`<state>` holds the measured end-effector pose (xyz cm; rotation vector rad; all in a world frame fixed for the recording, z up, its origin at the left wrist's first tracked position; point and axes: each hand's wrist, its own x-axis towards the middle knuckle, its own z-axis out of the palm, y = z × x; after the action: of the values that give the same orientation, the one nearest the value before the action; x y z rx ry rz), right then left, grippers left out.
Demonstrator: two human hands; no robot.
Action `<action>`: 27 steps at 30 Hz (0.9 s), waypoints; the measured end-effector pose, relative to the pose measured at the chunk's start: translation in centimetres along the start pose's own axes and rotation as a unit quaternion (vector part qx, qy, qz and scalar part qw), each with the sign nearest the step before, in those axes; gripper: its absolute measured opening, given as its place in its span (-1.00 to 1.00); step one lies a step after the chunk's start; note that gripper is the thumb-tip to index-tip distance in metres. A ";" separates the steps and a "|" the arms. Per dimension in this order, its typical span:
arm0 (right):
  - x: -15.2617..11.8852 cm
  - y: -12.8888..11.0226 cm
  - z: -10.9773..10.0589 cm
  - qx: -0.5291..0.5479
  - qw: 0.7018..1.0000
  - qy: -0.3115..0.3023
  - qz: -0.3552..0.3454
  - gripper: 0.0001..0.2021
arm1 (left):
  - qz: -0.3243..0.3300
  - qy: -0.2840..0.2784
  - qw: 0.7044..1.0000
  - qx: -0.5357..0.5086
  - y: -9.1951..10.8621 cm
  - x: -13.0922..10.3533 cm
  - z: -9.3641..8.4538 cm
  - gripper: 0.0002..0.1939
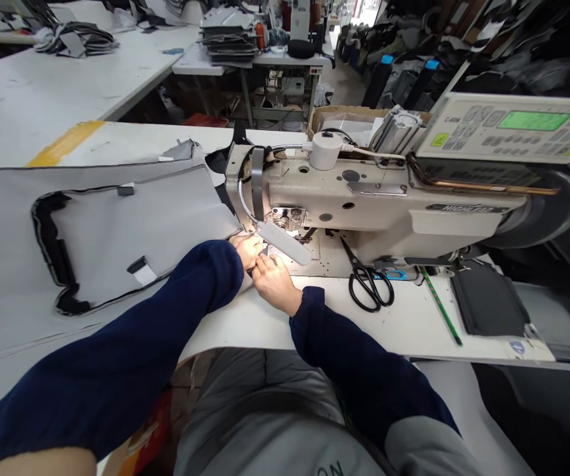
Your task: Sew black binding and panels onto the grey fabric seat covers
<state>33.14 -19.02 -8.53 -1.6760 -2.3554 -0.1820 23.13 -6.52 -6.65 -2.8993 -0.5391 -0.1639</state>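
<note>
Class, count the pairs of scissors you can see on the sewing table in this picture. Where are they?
1: a black pair of scissors lies on the table right of the right hand, in front of the sewing machine. Others may be hidden.

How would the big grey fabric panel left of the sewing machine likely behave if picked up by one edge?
The grey fabric panel would probably flop and drape: it lies flat and spread wide across the table. Its black edging may add slight stiffness there. It looks unlikely to roll or tip, though its breadth could make it drag.
</note>
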 end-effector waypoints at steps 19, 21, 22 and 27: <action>0.6 -4.4 -0.6 -0.043 0.998 0.029 -0.021 -0.71 | -0.018 0.016 0.998 0.057 -2.0 -1.9 -2.0 -0.74; 0.8 -4.7 -0.8 -0.064 0.997 0.034 -0.017 -0.73 | -0.036 0.007 0.999 0.031 -2.1 -1.5 -1.7 -0.71; 0.8 -4.8 -0.9 -0.075 0.997 0.033 -0.019 -0.73 | -0.052 0.004 0.998 0.021 -2.2 -1.1 -1.5 -0.69; 1.1 -4.8 -1.2 -0.123 0.991 0.029 -0.035 -0.66 | -0.050 -0.002 0.999 0.015 -3.6 1.7 -0.7 -0.67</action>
<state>28.42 -19.85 -6.93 -1.6666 -2.4310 -0.5459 23.32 -2.79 -5.15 -2.8459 -0.6827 -0.1637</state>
